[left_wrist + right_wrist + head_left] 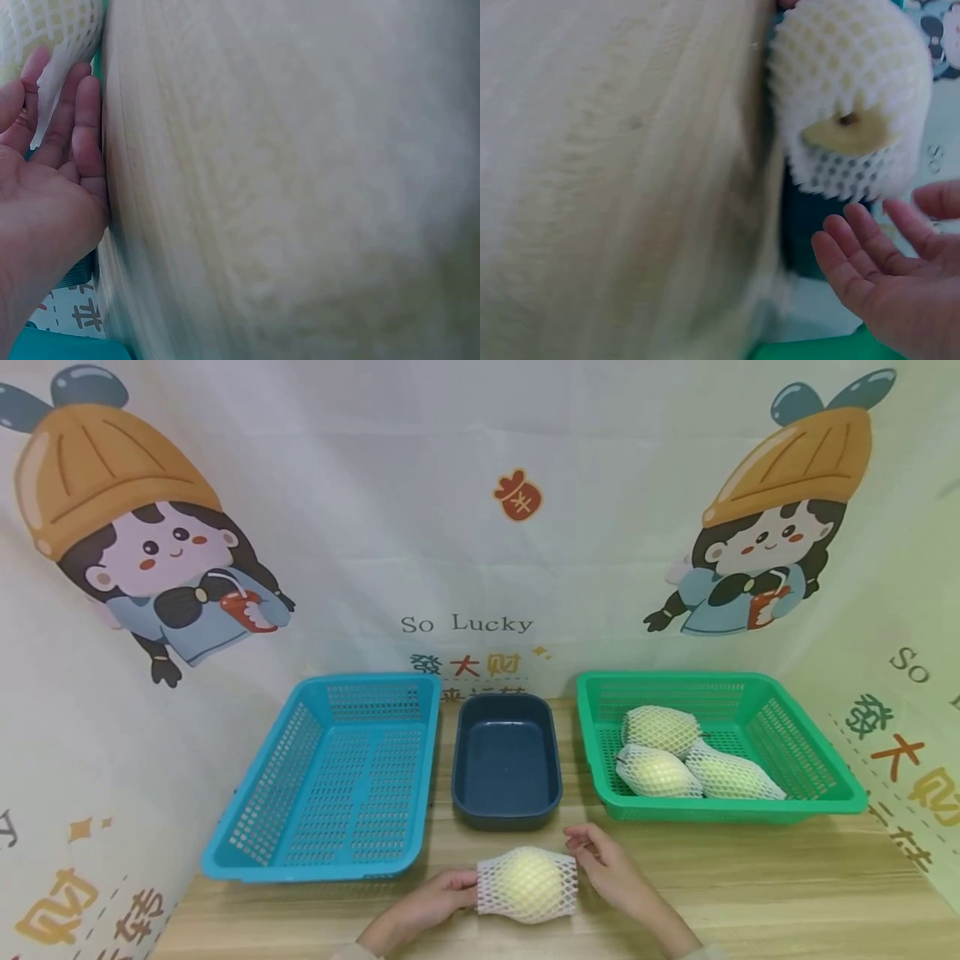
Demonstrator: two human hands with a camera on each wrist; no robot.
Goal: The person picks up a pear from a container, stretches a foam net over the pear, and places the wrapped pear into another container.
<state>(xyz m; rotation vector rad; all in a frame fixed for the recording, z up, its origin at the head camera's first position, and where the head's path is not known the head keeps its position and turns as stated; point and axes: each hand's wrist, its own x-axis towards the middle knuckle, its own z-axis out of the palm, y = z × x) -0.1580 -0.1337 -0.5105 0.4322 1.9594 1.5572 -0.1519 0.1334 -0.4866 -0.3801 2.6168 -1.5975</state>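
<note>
A pale yellow pear in a white foam net sleeve is at the front of the table. My left hand grips the sleeve's left end; in the left wrist view, the net's edge lies between thumb and fingers. Just off the sleeve's right end is my right hand, its fingers loosely extended and holding nothing. The right wrist view shows the pear's end with a dark spot, bare at the sleeve's opening.
Behind the pear stands a dark blue tray. A blue basket is on the left. The green basket on the right contains three netted pears. A printed cloth hangs behind the wooden table.
</note>
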